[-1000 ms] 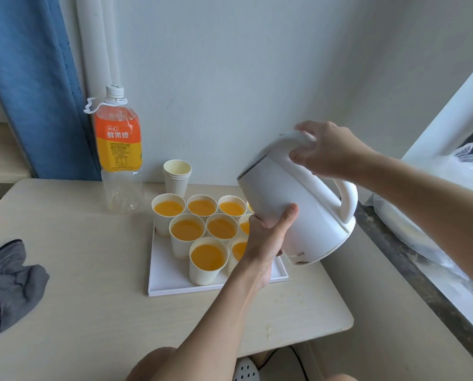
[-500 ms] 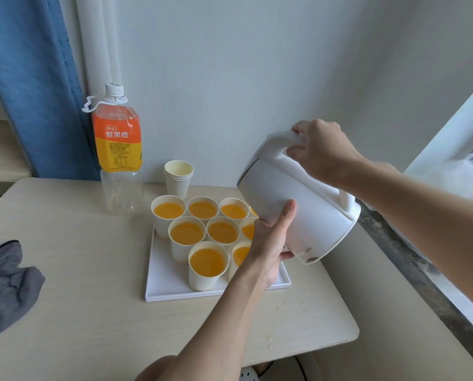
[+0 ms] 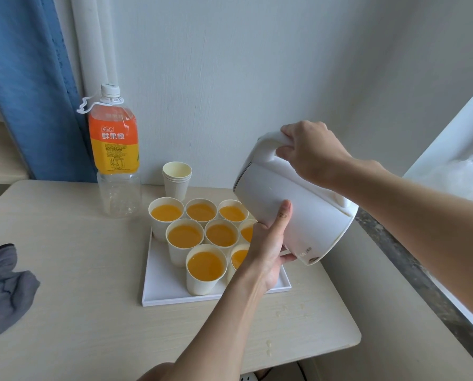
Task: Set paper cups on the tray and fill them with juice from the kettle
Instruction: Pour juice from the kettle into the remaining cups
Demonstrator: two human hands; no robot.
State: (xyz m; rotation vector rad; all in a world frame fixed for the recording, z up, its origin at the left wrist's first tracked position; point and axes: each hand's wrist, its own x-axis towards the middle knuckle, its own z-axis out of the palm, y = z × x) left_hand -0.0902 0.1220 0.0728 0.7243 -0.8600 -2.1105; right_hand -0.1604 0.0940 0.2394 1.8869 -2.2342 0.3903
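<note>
Kettle (image 3: pixel 298 210) held tilted in the air over the right edge of the tray (image 3: pixel 163 287), spout end dipped toward the cups (image 3: pixel 206 266). Right hand (image 3: pixel 312 152) wrapped round the top handle; left hand (image 3: pixel 268 248) cups the lower wall, thumb straight up it, fingers curled beneath. Eight cups in view on the tray, all showing juice, two partly behind the left hand. On the table (image 3: pixel 64 270), stack (image 3: pixel 177 177) and bottle (image 3: pixel 115 149) at the back edge, cloth (image 3: pixel 4 284) at the left edge, drops (image 3: pixel 284 309) off the tray's front right corner.
</note>
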